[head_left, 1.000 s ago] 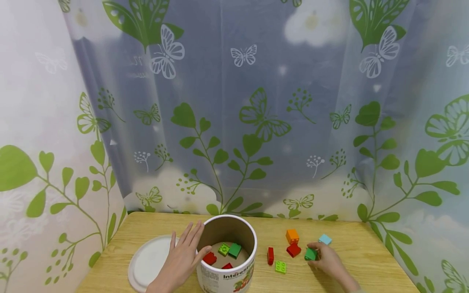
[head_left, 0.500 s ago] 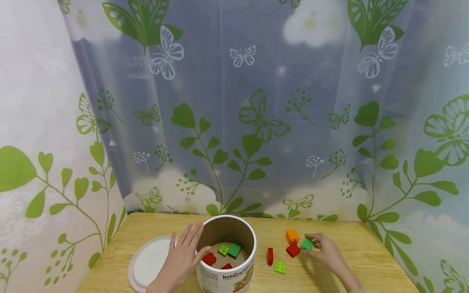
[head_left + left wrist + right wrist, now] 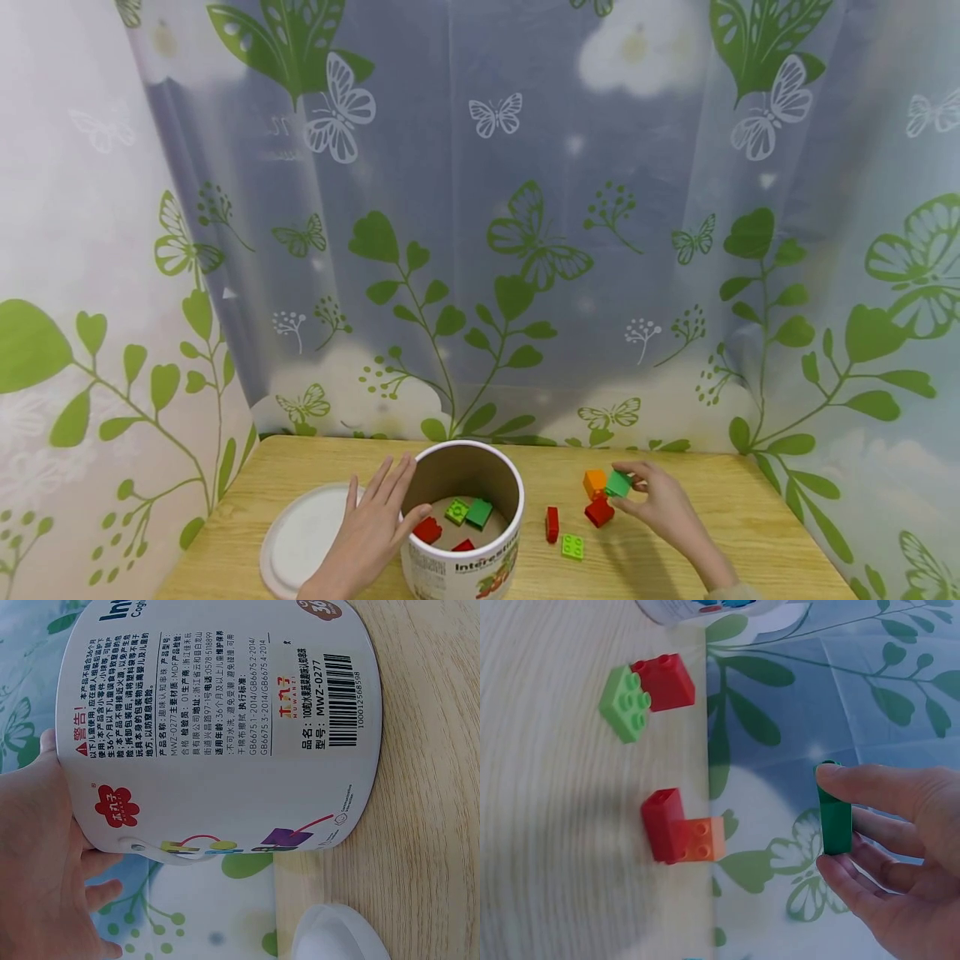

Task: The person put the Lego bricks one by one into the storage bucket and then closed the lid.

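My right hand [image 3: 662, 502] pinches a green toy brick [image 3: 618, 484] between thumb and fingertips, raised over the table. In the right wrist view this brick [image 3: 835, 814] appears edge-on. Just beneath it in the head view are an orange brick [image 3: 594, 482] and a red brick [image 3: 599, 512]. My left hand [image 3: 372, 527] lies with extended fingers against the left rim of a white round bucket [image 3: 459, 575]. Inside the bucket are a lime brick [image 3: 457, 511], a green brick [image 3: 479, 513] and red bricks [image 3: 427, 530].
Between bucket and right hand, an upright red brick [image 3: 552, 524] and a lime brick [image 3: 572, 547] sit on the wooden table [image 3: 720, 533]. A white lid [image 3: 300, 533] lies left of the bucket. A patterned curtain [image 3: 480, 333] hangs behind the table's far edge.
My right hand has lifted the green brick from the table and carried it left and away, near the orange brick. The light blue brick is now hidden behind this hand. My left hand stays put.
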Demonstrator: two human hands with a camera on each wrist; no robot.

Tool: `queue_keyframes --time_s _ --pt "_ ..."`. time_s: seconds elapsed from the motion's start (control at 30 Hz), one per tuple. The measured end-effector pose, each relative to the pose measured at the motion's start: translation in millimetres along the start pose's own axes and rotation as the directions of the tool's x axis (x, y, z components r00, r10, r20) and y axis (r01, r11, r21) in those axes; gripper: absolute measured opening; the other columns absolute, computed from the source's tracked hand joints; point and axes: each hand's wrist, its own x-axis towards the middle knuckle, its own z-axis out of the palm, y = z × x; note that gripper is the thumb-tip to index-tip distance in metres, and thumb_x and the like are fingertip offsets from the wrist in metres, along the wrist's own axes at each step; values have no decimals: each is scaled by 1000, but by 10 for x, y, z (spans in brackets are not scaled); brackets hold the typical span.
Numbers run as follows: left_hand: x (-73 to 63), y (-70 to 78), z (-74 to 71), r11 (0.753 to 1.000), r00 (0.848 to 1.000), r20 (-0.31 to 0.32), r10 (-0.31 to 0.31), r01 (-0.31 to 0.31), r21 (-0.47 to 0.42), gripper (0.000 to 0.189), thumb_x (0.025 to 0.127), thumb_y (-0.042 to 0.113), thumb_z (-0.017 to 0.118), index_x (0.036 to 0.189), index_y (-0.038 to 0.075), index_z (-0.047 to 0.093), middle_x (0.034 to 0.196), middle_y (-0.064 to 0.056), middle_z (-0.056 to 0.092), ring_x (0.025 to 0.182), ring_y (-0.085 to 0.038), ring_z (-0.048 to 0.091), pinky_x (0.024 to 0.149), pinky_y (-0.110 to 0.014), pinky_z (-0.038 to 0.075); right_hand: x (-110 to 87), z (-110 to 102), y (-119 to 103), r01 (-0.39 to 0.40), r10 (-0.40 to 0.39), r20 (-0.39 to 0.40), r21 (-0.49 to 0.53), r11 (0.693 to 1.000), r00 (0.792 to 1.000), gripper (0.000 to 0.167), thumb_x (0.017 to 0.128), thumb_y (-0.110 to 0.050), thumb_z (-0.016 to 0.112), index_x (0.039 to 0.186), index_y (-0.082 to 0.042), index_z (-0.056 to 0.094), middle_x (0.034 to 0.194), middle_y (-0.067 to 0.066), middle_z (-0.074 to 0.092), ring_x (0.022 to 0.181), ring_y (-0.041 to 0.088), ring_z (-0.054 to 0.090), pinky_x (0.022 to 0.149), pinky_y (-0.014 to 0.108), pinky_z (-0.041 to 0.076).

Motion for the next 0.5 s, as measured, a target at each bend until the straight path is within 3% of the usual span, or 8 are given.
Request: queue_keyframes --time_s 0.5 --pt "-2 10 -9 1000 1000 -2 -2 2 1 73 103 56 47 159 11 35 164 -7 34 153 -32 24 116 -73 9 118 44 -483 85 -85 -10 6 996 996 47 81 -12 86 124 -5 70 113 10 65 99 31 69 82 39 60"
